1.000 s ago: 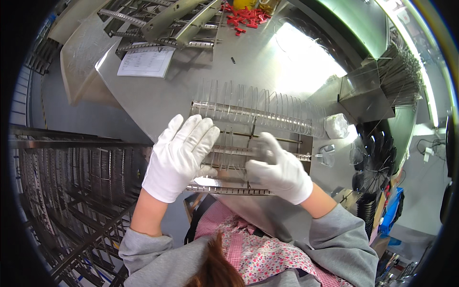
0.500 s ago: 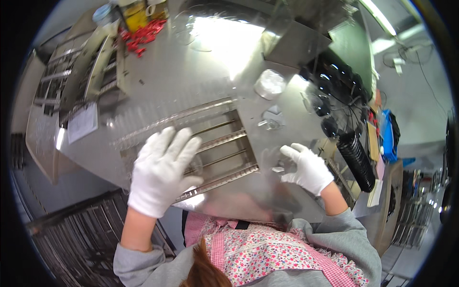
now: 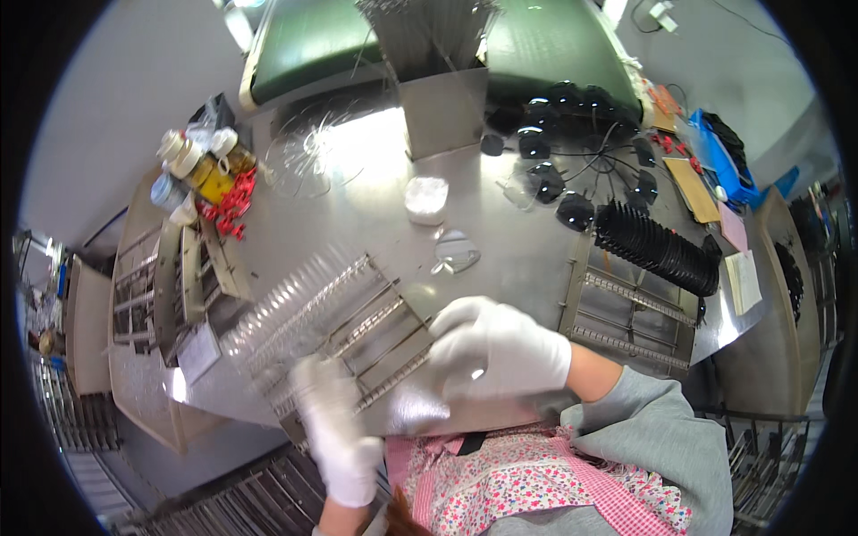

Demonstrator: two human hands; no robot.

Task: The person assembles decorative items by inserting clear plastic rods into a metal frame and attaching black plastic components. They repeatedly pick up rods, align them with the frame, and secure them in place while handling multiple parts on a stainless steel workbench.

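Observation:
A metal rack [image 3: 374, 322] with toothed bars lies before me. A row of clear lenses [image 3: 299, 290] stands along its far side. Smeared by motion, my white-gloved left hand [image 3: 331, 415] is over the rack's near left part; its fingers cannot be read. My right hand [image 3: 502, 350], gloved in white too, is at the rack's right end with the fingers curled together. A small bright glint shows at its palm, but what it holds is hidden. Beyond the right hand, a loose clear lens [image 3: 458, 253] rests on the metal table beside a round white pad [image 3: 426, 198].
At right, a second rack [image 3: 626, 313] holds a row of black lenses [image 3: 657, 250]. Dark lenses on a wired stand [image 3: 599, 152] are behind it. A metal box of thin rods [image 3: 444, 112] stands at the back. Bottles [image 3: 201, 170] and red scraps [image 3: 231, 205] are far left.
My view has swung toward the right. My right hand has moved left to the rack and its spread fingers have curled in. The left hand has drawn back toward me.

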